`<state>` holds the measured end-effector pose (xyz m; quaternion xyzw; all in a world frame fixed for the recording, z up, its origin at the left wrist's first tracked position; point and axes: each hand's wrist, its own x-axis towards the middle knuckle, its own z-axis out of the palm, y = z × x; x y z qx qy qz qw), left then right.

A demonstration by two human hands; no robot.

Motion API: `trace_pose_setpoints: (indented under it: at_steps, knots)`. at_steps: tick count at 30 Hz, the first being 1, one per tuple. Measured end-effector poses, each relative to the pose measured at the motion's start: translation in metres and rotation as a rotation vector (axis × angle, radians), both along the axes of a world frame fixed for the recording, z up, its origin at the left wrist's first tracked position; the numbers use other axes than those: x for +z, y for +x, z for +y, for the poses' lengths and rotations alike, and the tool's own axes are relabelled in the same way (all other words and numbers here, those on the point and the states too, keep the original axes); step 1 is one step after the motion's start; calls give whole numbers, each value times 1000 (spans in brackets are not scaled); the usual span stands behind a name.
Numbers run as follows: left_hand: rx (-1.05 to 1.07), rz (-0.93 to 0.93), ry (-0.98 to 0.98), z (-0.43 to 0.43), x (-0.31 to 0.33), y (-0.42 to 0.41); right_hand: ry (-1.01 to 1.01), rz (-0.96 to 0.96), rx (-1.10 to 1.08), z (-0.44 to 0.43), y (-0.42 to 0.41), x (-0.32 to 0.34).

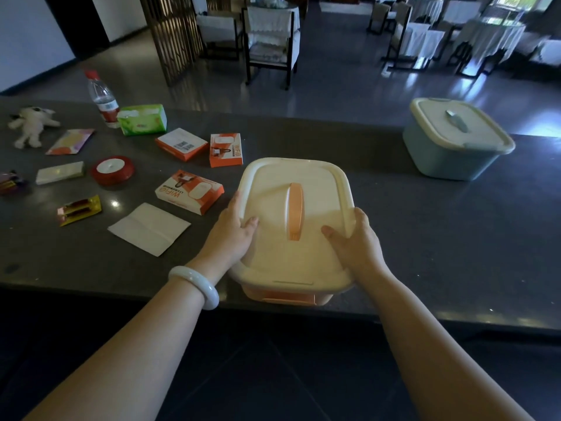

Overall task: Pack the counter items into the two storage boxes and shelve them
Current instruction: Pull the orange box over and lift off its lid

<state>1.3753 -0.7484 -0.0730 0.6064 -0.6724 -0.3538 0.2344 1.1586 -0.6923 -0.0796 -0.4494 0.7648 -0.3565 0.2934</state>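
An orange storage box with a cream lid and an orange handle stands at the counter's near edge. My left hand grips the lid's left rim, thumb on top. My right hand grips the right rim the same way. A blue-grey storage box with a closed lid sits at the far right. Spread on the left are three orange and white WiFi boxes, a green tissue pack, a red tape roll, a water bottle, a plush toy and a white napkin.
The dark counter runs left to right, its near edge just below the orange box. Small packets and a white bar lie at the left. Beyond the counter stand chairs and cloth-covered tables on a grey floor.
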Motion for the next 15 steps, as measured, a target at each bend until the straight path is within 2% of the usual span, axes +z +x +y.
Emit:
trace_pose_setpoints:
  at_steps: [6,15]
  knots:
    - [29,-32,-24,1,2,-2,3,-5,1,1,-4,3]
    - [55,-22,-244,11,37,-51,-131,51,-34,10,-57,31]
